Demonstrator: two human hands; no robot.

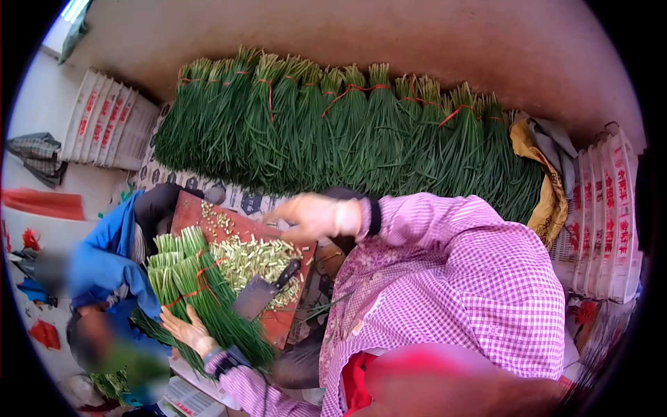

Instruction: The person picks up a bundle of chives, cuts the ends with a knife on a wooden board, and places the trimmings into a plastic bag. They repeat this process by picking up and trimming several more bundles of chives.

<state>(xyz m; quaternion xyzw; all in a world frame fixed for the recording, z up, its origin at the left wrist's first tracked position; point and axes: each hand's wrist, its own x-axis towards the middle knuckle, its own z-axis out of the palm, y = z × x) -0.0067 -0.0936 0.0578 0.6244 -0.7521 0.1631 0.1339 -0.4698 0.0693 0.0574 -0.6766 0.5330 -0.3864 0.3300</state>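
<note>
My left hand (pixel 189 331) lies against bundled green chives (pixel 208 285), its fingers stretched out. Red ties circle these bundles, and their pale stem ends are trimmed even. My right hand (pixel 313 217) is raised above the far side of the red cutting board (pixel 191 212), fingers extended and blurred, with nothing visible in them. Between my hands a cleaver (pixel 254 297) with a dark handle rests on the board, apart from both. Chopped pale stem ends (pixel 250 260) are scattered around it.
A long row of tied chives (pixel 347 132) leans along the wall. White crates are stacked at left (pixel 108 121) and right (pixel 604 215). A yellow sack (pixel 545 177) hangs by the right stack. Another person in a blue jacket (pixel 108 247) sits close on the left.
</note>
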